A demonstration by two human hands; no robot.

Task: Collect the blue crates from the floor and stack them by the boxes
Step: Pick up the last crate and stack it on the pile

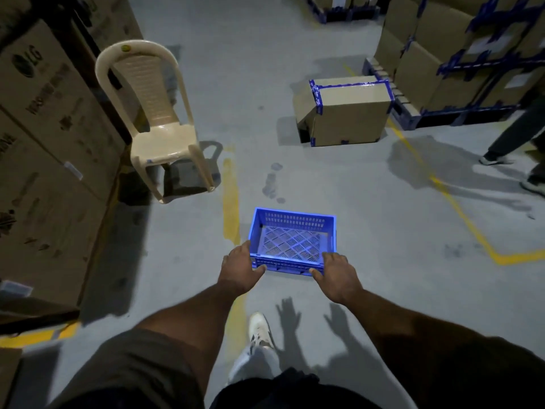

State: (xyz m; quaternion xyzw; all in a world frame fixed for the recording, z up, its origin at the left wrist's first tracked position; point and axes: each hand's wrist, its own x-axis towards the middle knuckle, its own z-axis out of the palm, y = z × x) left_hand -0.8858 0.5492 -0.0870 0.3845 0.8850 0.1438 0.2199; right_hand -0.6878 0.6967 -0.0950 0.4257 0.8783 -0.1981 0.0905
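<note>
One empty blue crate (292, 240) with a perforated bottom sits on the grey floor straight ahead of me. My left hand (240, 268) is spread at its near left corner, thumb across the near wall. My right hand (336, 274) is spread at the near right corner, fingers over the rim. Both hands' shadows fall on the floor closer to me with the fingers apart. Neither hand is closed around the crate, and I cannot tell whether they touch it. Big cardboard boxes (50, 137) are stacked along the left.
A beige plastic chair (153, 119) stands at the left by the boxes. A taped cardboard box (345, 110) lies on the floor ahead right, with palletised boxes (460, 51) behind it. Another person's legs (513, 143) are at the right edge. Yellow lines mark the floor.
</note>
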